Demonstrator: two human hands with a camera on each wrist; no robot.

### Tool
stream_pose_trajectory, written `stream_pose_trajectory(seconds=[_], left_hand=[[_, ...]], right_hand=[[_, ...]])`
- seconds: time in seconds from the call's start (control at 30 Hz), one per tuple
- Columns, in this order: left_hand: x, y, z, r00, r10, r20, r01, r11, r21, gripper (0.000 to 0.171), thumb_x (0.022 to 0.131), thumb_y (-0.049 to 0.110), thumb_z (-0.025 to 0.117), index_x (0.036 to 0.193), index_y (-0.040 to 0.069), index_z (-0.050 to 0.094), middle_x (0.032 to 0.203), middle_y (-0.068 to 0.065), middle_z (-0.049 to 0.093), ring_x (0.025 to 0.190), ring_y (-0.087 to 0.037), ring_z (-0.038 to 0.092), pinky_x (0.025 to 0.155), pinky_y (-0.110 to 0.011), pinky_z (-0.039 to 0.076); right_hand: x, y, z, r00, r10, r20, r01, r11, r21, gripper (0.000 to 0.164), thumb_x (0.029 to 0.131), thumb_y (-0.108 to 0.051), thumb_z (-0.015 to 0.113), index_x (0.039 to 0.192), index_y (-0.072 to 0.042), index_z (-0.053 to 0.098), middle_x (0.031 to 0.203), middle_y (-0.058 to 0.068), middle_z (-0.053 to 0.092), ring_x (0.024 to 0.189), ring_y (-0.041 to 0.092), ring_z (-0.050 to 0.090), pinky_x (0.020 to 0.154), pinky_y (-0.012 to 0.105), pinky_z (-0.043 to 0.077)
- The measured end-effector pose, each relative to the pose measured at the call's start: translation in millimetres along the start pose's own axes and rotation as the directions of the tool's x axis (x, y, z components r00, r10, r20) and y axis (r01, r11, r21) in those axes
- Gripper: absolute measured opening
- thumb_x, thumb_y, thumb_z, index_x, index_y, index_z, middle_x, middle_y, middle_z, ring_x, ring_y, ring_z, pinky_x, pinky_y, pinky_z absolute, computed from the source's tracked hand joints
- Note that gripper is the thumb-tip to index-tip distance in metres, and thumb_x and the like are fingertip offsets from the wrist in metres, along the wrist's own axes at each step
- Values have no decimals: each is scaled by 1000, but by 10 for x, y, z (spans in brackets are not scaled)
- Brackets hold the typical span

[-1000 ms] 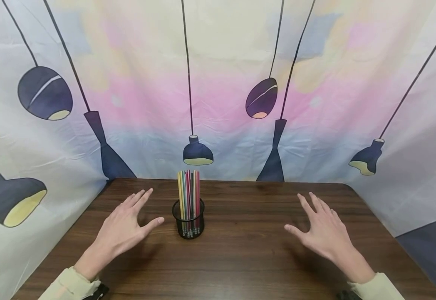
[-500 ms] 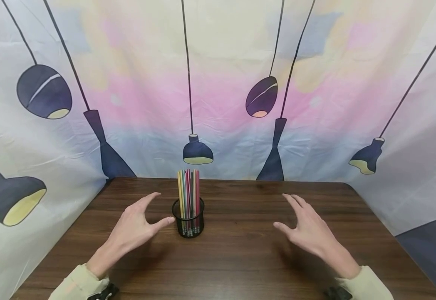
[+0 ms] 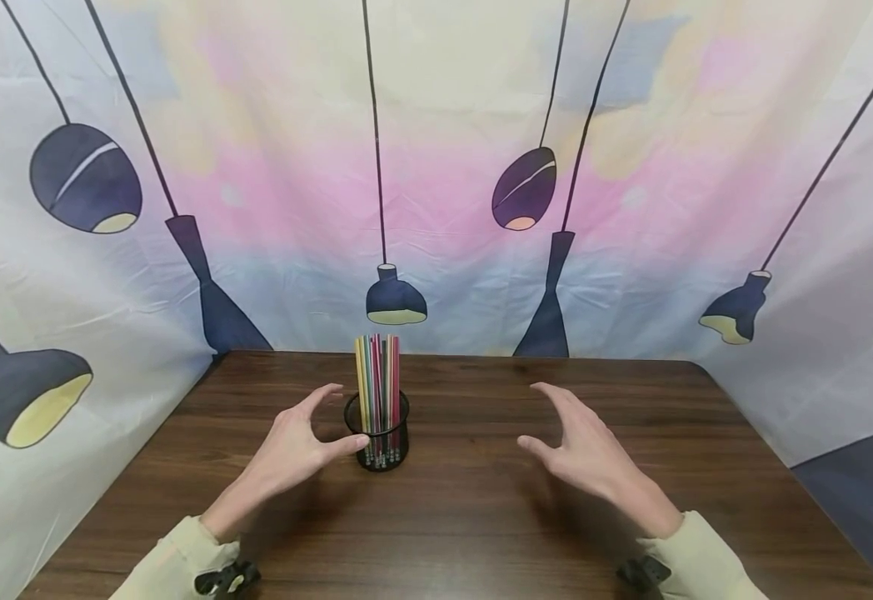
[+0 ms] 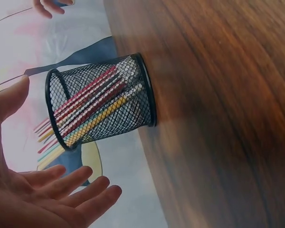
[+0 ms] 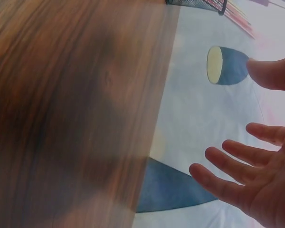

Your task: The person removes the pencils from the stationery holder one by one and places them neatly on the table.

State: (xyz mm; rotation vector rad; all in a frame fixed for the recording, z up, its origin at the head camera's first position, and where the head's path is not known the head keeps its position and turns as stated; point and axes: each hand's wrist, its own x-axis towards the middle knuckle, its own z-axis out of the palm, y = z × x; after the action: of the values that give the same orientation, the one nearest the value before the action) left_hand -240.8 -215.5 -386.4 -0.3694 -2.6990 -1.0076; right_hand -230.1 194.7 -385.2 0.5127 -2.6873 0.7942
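Note:
A black wire-mesh pencil cup (image 3: 382, 446) stands upright on the table, left of the middle in the head view. It holds several coloured pencils (image 3: 378, 375) in yellow, green, red and pink, their eraser ends down. My left hand (image 3: 294, 446) is beside the cup on its left, thumb and fingers spread apart, the thumb overlapping the rim in the head view. In the left wrist view a gap shows between this hand (image 4: 42, 194) and the mesh. My right hand (image 3: 586, 446) hovers over the table to the right of the cup, fingers loosely extended, holding nothing.
The dark wood-grain table (image 3: 451, 533) reaches back to a hanging cloth (image 3: 451, 208) printed with pendant lamps. The cloth also closes in the left and right sides. Black straps (image 3: 226, 577) show at both cuffs.
Both hands have moved inward, the left one to the right and up beside the pencil cup, the right one to the left. The cup has stayed in its place.

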Motion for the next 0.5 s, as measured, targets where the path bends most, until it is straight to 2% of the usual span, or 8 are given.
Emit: stream_pose_trajectory(seconds=[0.27,0.5], left_hand=[[65,18,75,998,-39,59,45,993,-107,93,86,49,87,157,6,46,146,-19,60,132,-39,59,102,-59,49],[126,-18,102,990,-75,120,96,978,-186,91,85,46,88,156,7,48,155,-19,51,137,-42,54,103,-60,48]], right_hand=[[99,-89,125,999,-54,1,54,996,77,69,92,-29,83,152,-14,52,146,9,60,131,31,58,100,58,48],[219,-194,217,996,-83,14,80,985,152,64,91,-23,85,147,-16,55,139,3,63,123,27,61,98,52,50]])
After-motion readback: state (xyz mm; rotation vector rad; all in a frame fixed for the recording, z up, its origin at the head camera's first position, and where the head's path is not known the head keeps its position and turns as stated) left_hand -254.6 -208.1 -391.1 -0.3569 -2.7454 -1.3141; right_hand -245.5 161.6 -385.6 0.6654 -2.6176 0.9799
